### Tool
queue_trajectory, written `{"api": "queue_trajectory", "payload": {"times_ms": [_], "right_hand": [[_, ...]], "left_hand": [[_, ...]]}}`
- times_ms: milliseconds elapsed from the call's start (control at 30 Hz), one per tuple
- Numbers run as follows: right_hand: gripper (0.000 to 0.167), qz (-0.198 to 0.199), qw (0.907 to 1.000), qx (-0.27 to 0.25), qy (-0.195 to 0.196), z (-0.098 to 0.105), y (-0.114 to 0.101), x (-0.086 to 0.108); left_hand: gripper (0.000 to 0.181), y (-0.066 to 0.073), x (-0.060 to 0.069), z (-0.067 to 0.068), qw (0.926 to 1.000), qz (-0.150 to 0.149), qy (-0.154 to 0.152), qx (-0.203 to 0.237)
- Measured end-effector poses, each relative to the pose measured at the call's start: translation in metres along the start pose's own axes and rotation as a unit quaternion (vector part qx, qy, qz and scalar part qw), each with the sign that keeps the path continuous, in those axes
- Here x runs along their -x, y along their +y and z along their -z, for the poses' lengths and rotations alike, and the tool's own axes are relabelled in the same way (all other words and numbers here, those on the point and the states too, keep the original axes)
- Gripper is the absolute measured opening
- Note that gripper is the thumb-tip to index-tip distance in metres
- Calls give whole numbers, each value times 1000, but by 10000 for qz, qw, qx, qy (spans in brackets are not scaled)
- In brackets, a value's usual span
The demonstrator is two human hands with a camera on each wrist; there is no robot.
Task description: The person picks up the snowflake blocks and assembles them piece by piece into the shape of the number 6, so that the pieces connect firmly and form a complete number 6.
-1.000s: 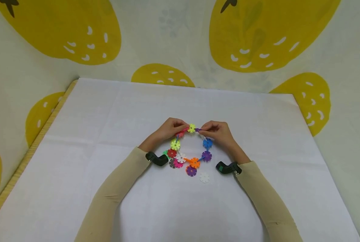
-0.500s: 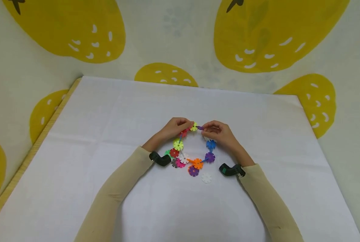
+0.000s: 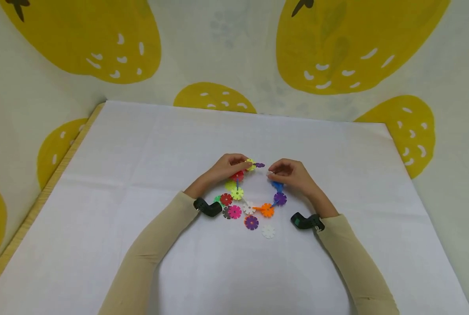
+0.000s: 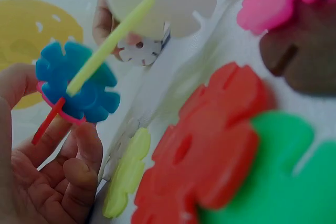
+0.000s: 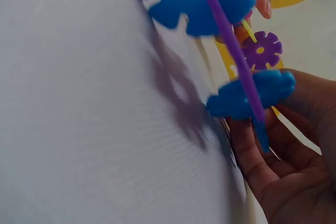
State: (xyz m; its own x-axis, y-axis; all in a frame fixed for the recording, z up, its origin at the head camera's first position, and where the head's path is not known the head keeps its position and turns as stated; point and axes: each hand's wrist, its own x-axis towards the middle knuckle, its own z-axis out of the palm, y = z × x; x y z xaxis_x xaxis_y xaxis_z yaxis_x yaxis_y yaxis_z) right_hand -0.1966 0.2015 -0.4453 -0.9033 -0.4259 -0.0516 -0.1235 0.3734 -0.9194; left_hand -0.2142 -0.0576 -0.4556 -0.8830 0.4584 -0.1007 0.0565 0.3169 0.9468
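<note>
1. Two beige sleeves (image 3: 155,249), mine, one per forearm; a black wrist device (image 3: 207,207) sits at each cuff.
2. Loose white disc (image 3: 268,231), notched, flat on the cloth, nearest of the loose pieces.
3. Loose purple disc (image 3: 252,222), overlapping an orange one.
4. Loose pink disc (image 3: 234,212), overlapping a dark grey one; just beyond, a loose red disc (image 3: 226,199) overlaps a green one.
5. Chain of notched discs (image 3: 267,210), multicoloured, slotted edge to face, curving toward me between my hands; whether its near run touches the table, I cannot tell.
6. My right hand (image 3: 294,176), thumb and fingers pinched on the chain's white end disc (image 3: 269,173).
7. My left hand (image 3: 230,166), thumb and fingers clamped on the yellow disc (image 3: 250,161) near the other end.
8. Purple end disc (image 3: 259,165), slotted into that yellow one, projecting toward my right fingers, apart from them.
9. White tablecloth (image 3: 159,131); behind, a pale curtain (image 3: 218,52) printed with yellow fruit.
</note>
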Motion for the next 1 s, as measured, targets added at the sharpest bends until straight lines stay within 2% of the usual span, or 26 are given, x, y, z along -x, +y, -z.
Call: {"api": "queue_trajectory", "payload": {"times_ms": [233, 333, 500, 633, 800, 1000], "right_hand": [[27, -49, 9998, -122, 146, -1, -3, 2], [25, 176, 9995, -112, 241, -1, -5, 6], [19, 724, 9952, -252, 606, -2, -9, 13], [18, 816, 9919, -632, 747, -3, -11, 20], [19, 789, 9910, -964, 487, -5, -17, 36], [15, 966, 9898, -1027, -198, -8, -16, 56]], "left_hand": [[26, 2, 1, -2, 9997, 10, -34, -252], [27, 1, 1, -2, 9993, 38, 7, -371], [27, 0, 2, -1, 9990, 2, 36, -439], [26, -2, 1, 0, 9991, -40, 10, -415], [28, -4, -1, 0, 9991, -51, -10, -429], [29, -3, 1, 1, 9994, -32, -7, -355]]}}
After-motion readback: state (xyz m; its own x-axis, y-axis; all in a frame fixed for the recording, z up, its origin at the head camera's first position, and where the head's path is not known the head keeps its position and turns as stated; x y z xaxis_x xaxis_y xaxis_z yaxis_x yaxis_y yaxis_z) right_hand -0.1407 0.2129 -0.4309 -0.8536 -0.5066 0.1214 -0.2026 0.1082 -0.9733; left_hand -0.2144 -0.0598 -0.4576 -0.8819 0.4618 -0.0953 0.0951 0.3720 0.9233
